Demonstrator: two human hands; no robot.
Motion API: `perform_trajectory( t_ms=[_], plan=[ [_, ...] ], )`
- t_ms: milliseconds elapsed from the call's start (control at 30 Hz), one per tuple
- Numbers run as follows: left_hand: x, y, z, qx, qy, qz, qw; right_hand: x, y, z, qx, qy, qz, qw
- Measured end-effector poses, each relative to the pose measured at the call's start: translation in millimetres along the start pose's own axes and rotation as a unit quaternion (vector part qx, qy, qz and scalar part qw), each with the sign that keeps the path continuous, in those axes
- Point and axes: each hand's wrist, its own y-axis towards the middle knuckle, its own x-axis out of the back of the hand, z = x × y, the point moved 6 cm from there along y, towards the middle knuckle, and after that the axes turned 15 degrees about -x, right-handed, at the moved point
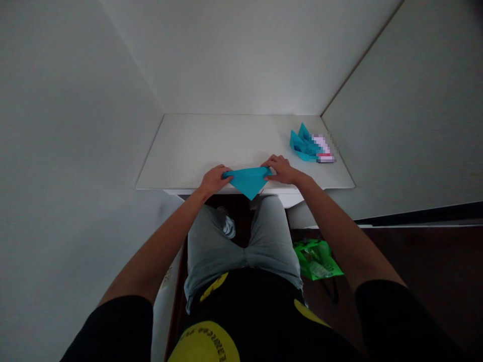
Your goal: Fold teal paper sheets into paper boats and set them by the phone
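A blue sheet of paper, folded to a triangle with its point toward me, is stretched between my two hands at the front edge of the white table. My left hand pinches its left corner, thumb on the near side. At the right corner, my right hand grips the paper between thumb and fingers. The point of the triangle hangs over the table edge, above my lap.
Folded blue paper shapes stand at the right of the white table, beside a blurred pinkish item. White walls enclose the table on three sides. A green bag lies on the dark floor by my right leg.
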Motion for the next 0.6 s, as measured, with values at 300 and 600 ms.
perform_trajectory(
  t_ms=[300,600],
  plan=[
    [-16.3,-42.2,-39.8,-0.152,0.105,-0.009,0.983,-0.8,-44.7,55.9,0.058,-0.109,-0.113,0.986],
    [-24.1,-48.7,-44.7,-0.103,0.061,-0.036,0.992,-76.0,-71.3,81.1,0.098,0.052,-0.074,0.991]
  ],
)
